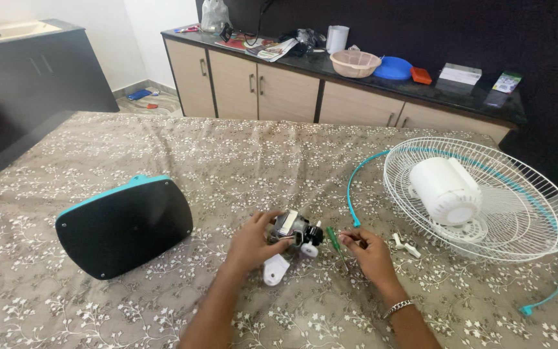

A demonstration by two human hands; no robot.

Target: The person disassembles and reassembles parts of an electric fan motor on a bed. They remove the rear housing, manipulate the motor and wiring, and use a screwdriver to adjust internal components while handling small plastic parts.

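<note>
My left hand (252, 242) grips a small fan motor (296, 229) with a metal body and white plastic parts, resting on the flowered bedsheet (227, 155). A white plastic bracket (275, 269) lies just below the motor. My right hand (369, 254), with a bracelet at the wrist, pinches a green-handled screwdriver (336, 243) whose tip lies toward me. A small white wing nut (403, 245) lies to the right of that hand.
A white wire fan grill (518, 200) with a teal rim ring (356, 187) and a white motor cover (445, 189) lies at right. A black and teal fan base (124, 226) stands at left. Cabinets with a cluttered counter (356, 64) run behind the bed.
</note>
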